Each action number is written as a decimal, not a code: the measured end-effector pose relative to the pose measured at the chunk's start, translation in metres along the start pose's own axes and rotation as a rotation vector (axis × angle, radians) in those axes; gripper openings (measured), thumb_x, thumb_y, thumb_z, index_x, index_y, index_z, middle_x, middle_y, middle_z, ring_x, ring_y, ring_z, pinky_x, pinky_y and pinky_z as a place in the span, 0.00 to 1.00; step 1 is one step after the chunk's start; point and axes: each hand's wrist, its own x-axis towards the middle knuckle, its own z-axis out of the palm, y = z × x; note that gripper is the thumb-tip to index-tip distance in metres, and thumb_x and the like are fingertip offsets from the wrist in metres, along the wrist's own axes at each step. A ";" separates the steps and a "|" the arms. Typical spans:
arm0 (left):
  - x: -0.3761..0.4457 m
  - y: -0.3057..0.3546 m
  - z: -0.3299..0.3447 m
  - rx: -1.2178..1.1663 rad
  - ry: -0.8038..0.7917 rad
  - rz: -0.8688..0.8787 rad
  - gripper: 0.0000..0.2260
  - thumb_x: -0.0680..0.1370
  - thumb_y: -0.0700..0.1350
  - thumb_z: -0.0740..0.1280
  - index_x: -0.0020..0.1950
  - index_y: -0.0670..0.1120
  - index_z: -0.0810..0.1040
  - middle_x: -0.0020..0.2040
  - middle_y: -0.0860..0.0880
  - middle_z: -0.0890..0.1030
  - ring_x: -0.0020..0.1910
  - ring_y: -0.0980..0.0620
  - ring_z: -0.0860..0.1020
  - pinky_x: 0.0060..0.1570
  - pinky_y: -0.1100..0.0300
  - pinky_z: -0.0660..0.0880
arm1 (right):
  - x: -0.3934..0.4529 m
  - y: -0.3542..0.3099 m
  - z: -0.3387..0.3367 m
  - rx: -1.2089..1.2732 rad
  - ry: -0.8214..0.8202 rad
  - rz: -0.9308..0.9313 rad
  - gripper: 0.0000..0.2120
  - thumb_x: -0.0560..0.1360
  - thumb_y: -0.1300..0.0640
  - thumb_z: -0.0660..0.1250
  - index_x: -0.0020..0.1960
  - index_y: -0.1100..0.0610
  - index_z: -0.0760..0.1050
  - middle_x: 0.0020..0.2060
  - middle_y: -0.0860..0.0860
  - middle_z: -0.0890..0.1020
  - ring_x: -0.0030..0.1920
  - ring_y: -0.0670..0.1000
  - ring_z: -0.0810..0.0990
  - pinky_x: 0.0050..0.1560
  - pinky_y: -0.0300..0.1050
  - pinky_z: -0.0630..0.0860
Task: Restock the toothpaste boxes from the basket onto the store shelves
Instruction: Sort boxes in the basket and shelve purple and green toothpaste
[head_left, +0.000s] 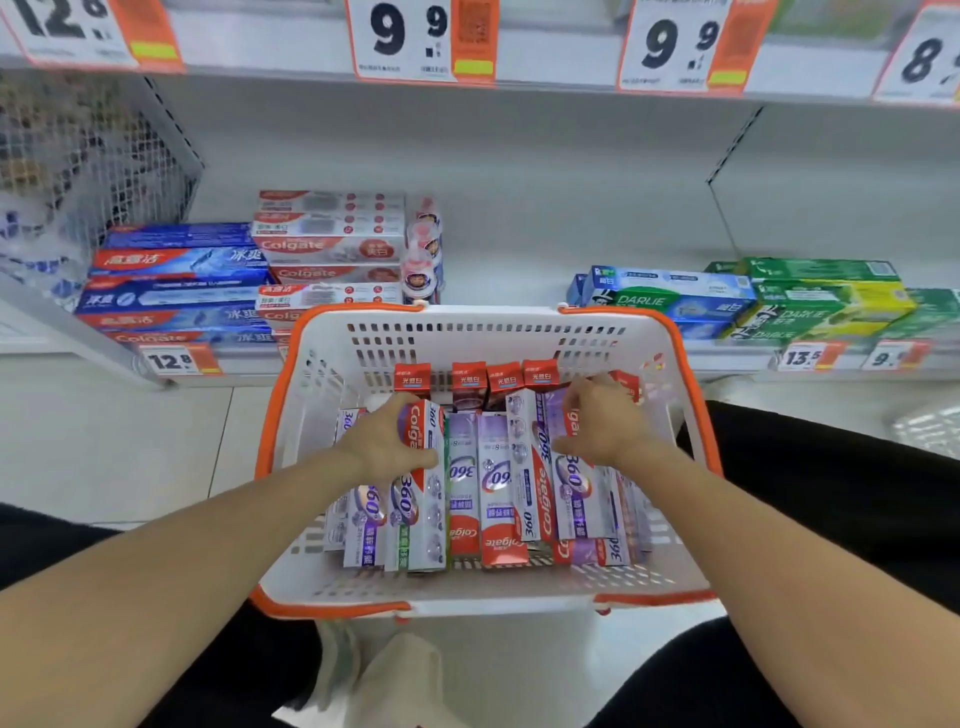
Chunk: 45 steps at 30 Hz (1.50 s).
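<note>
Both forearms reach forward from the bottom corners into the basket (691, 364), white plastic with orange rim, sitting on the floor in front of the lower shelf (519, 291).

Left hand (387, 444) grips a white Colgate 360 box (423, 467) at its upper end, fingers curled over the top edge, thumb on the near side. Right hand (605, 426) grips another purple-and-white 360 box (576, 483) the same way, fingers wrapped round the top. Hands are well apart, several boxes between them.

Toothpaste boxes (485, 493) fill the basket floor, lying lengthwise side by side, some overlapping. Along the far wall of the basket a row of red-topped boxes (470, 379) stands on end.

Lower shelf, left: stack of blue Colgate boxes (176, 280), beside it a stack of white-and-red Colgate boxes (330, 244), then some small round-faced packs (423, 254) touching that stack. Middle of the shelf, behind the basket, is bare white. Right: blue-white Darlie boxes (670, 296), then green Darlie boxes (826, 296).

Price tags on the shelf edge: 12.8 (174, 359) at left, 13.5 (805, 357) at right. Upper shelf edge carries big tags, 9.9 (410, 31) among them. Wire mesh divider (88, 156) at far left.
</note>
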 end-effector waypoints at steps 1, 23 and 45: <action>0.000 0.003 -0.001 -0.081 0.004 -0.036 0.33 0.73 0.46 0.76 0.72 0.57 0.62 0.52 0.47 0.83 0.42 0.45 0.85 0.35 0.53 0.83 | -0.003 -0.001 0.006 0.003 0.057 0.023 0.33 0.64 0.49 0.80 0.63 0.55 0.70 0.60 0.56 0.71 0.60 0.58 0.73 0.59 0.54 0.76; -0.044 0.060 -0.003 -0.733 -0.141 -0.064 0.24 0.67 0.52 0.78 0.61 0.44 0.82 0.55 0.41 0.85 0.59 0.37 0.81 0.63 0.43 0.76 | -0.037 -0.001 0.007 0.597 -0.268 0.401 0.29 0.61 0.60 0.84 0.55 0.60 0.71 0.43 0.55 0.82 0.42 0.52 0.82 0.40 0.43 0.77; -0.132 0.134 -0.145 -0.666 0.116 0.304 0.24 0.62 0.38 0.82 0.57 0.44 0.84 0.51 0.44 0.87 0.52 0.44 0.85 0.56 0.51 0.80 | -0.050 -0.124 -0.170 1.316 -0.357 -0.268 0.30 0.63 0.64 0.77 0.64 0.59 0.77 0.54 0.60 0.85 0.55 0.59 0.84 0.62 0.52 0.78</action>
